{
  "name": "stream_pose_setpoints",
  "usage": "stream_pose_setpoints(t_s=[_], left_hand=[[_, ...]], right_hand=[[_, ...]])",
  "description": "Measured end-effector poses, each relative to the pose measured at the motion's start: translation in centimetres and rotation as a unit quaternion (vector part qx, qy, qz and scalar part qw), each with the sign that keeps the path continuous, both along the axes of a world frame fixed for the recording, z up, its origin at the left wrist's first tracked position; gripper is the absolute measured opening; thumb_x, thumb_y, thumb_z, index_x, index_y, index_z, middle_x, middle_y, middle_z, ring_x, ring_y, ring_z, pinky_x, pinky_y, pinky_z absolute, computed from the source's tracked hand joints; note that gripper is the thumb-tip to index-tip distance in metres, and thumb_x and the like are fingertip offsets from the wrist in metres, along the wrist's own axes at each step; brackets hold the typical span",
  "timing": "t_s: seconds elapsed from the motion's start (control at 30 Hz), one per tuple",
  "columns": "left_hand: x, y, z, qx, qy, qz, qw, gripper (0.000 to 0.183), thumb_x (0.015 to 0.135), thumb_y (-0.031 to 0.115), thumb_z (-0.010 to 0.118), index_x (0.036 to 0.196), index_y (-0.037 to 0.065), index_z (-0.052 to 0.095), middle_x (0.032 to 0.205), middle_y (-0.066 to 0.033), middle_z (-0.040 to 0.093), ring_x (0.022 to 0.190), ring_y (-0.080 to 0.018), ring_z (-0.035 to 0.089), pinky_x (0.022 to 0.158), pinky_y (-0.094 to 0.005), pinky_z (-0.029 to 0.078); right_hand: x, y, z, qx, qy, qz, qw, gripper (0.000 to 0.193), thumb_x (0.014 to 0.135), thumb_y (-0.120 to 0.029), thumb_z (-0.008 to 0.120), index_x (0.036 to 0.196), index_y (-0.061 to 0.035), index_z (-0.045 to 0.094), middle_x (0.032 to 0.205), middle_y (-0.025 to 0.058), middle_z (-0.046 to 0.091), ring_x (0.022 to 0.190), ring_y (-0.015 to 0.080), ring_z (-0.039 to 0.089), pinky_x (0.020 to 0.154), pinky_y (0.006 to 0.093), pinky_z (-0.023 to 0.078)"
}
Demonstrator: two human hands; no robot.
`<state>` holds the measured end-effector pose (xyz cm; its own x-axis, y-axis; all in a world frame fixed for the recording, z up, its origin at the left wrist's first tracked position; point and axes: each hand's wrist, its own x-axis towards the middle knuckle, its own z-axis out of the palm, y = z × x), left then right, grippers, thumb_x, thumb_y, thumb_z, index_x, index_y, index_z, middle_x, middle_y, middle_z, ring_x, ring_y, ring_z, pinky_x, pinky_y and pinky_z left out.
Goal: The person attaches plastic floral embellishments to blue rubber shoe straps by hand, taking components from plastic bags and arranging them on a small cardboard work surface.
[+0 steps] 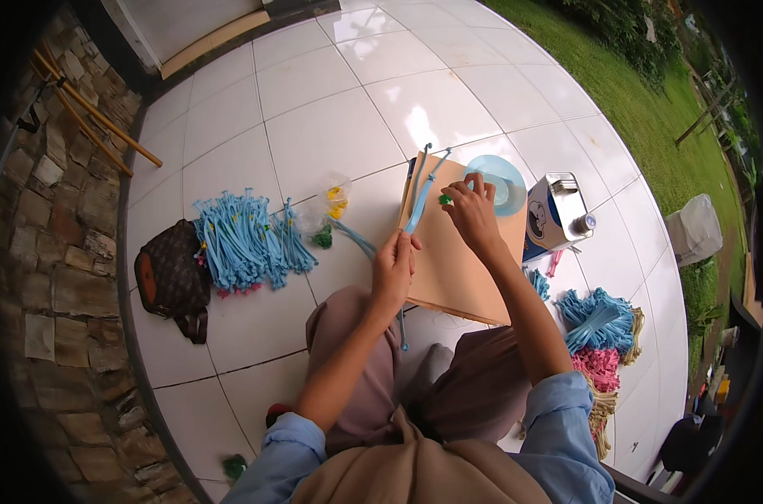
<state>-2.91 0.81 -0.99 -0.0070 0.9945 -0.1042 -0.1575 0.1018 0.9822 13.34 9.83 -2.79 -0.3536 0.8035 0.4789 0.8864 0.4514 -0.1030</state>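
My left hand point(393, 267) is closed round light-blue fabric straps point(416, 215) with knotted ends. They run up over a brown cardboard sheet point(453, 273), and a tail hangs below my fist. My right hand point(475, 210) is over the sheet's far right part, fingers curled to a pinch. At its fingertips is a small green piece point(445, 200), too small to make out in detail. Just beyond that hand, a translucent blue bowl point(509, 181) stands at the sheet's corner.
Left on the tiles lie a pile of blue straps point(245, 239), a brown bag point(173, 273), a clear plastic bag with yellow pieces point(335, 200) and a green clump point(322, 238). Rightward stand a rectangular metal can point(558, 214) and bundles of blue point(598, 321) and pink straps point(597, 368).
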Motion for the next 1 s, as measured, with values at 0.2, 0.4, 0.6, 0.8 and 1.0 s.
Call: stream_pose_setpoints(t_s=[0.2,0.4,0.6,0.8,1.0], left_hand=[[0.1,0.0,-0.1,-0.013,-0.027,-0.001,1.000,0.029,0.095,0.026,0.036,0.078,0.007,0.050,0.048,0.0052,0.031,0.039,-0.0019,0.030,0.036,-0.0185,0.026],[-0.1,-0.2,0.5,-0.020,-0.023,0.003,1.000,0.031,0.095,0.027,0.034,0.079,0.006,0.050,0.048,0.0039,0.034,0.038,-0.0025,0.030,0.036,-0.0175,0.028],[0.4,-0.3,0.8,-0.019,-0.045,-0.023,0.999,0.031,0.095,0.026,0.034,0.077,0.006,0.050,0.047,0.0044,0.033,0.039,-0.0020,0.030,0.037,-0.0175,0.027],[0.7,-0.5,0.9,0.006,-0.033,-0.029,0.999,0.030,0.096,0.024,0.035,0.075,0.006,0.049,0.047,0.0045,0.032,0.038,-0.0024,0.029,0.037,-0.0187,0.025],[0.7,-0.5,0.9,0.010,-0.021,-0.025,0.999,0.030,0.096,0.023,0.035,0.075,0.006,0.048,0.047,0.0040,0.032,0.038,-0.0026,0.029,0.037,-0.0192,0.025]], right_hand=[[0.2,1.2,-1.3,0.010,-0.092,-0.007,0.996,0.009,0.068,-0.012,0.064,0.076,-0.0080,0.063,0.080,0.0029,0.062,0.094,0.0219,0.046,0.079,0.0361,0.034],[-1.7,-2.4,4.4,-0.162,0.338,-0.025,0.927,0.005,0.075,-0.007,0.060,0.078,-0.0058,0.063,0.076,0.0057,0.064,0.075,0.0174,0.054,0.069,0.0303,0.042],[-1.6,-7.0,6.1,-0.373,0.629,0.009,0.682,0.018,0.079,-0.006,0.059,0.094,0.0028,0.060,0.078,0.0059,0.062,0.066,0.0102,0.055,0.065,0.0228,0.044],[-2.5,-7.4,6.5,-0.379,0.689,0.042,0.616,0.017,0.077,-0.005,0.062,0.092,0.0024,0.060,0.079,0.0063,0.062,0.070,0.0110,0.055,0.068,0.0236,0.045],[-2.4,-7.4,5.8,-0.386,0.695,0.026,0.606,0.017,0.077,-0.009,0.066,0.089,0.0009,0.061,0.080,0.0057,0.062,0.072,0.0099,0.053,0.068,0.0216,0.043]])
